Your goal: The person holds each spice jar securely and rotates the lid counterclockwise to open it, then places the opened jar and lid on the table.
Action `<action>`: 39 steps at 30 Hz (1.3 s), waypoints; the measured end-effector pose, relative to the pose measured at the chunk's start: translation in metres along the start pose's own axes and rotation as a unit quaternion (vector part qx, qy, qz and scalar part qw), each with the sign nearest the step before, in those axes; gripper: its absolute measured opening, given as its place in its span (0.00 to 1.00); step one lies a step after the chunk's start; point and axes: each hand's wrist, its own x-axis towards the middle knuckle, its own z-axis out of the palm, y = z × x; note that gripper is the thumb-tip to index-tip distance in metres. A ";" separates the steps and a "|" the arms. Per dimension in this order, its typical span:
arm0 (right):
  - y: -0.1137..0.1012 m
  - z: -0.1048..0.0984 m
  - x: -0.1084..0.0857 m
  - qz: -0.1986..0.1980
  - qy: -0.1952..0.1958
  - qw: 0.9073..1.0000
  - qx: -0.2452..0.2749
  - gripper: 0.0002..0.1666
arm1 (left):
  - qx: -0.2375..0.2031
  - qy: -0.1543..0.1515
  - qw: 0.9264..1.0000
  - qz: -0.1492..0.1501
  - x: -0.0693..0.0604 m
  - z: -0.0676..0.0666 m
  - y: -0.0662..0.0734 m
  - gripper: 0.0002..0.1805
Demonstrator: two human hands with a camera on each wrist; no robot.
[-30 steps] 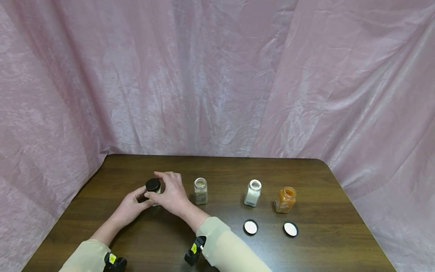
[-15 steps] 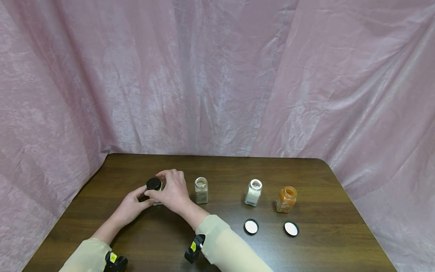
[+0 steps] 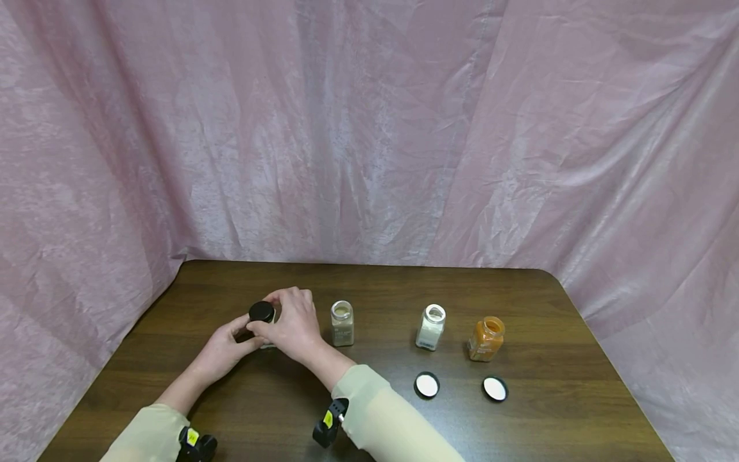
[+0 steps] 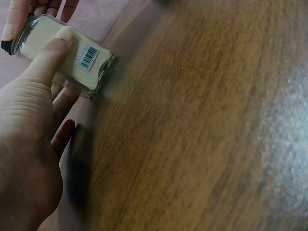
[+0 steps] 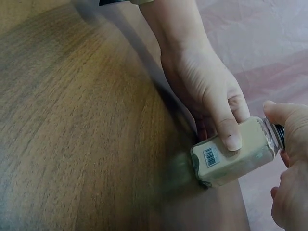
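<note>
My left hand [image 3: 222, 351] grips the body of a glass spice jar [image 4: 91, 72] filled with pale beige powder. A small barcode label shows on its side in both wrist views. The jar stands upright at the table's left, and its black lid [image 3: 262, 312] sits on its neck. My right hand [image 3: 294, 328] pinches the lid between thumb and fingers; some of these fingers are hidden in the head view. Just right of that hand stands a lidless jar of greyish-beige powder [image 3: 342, 328].
Further right stand a lidless jar of white powder [image 3: 430, 330] and a lidless jar of orange powder [image 3: 486, 340]. Two black lids, a left lid [image 3: 426, 385] and a right lid [image 3: 494, 389], lie white side up before them. A pink curtain [image 3: 369, 128] hangs behind the wooden table [image 3: 554, 410].
My right hand's fingers have shifted slightly to the right around the lid since a second ago. The left hand and the jar stay in nearly the same place.
</note>
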 end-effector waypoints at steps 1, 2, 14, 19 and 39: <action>0.000 -0.001 0.000 -0.002 -0.001 1.000 0.001 0.25 | 0.001 0.000 1.000 0.000 0.000 0.000 0.000 0.32; 0.000 -0.001 -0.001 -0.003 -0.002 1.000 0.002 0.24 | 0.002 0.001 1.000 0.000 0.000 0.000 0.000 0.32; 0.000 -0.001 -0.003 -0.032 -0.016 0.999 -0.007 0.26 | 0.006 -0.002 1.000 -0.005 0.000 -0.001 -0.001 0.33; -0.001 -0.002 -0.004 -0.046 -0.025 0.998 -0.022 0.28 | 0.001 -0.002 1.000 -0.009 0.000 -0.001 -0.001 0.32; 0.000 -0.004 -0.003 -0.047 -0.046 0.998 -0.001 0.29 | -0.011 -0.011 1.000 -0.014 -0.001 -0.001 0.003 0.33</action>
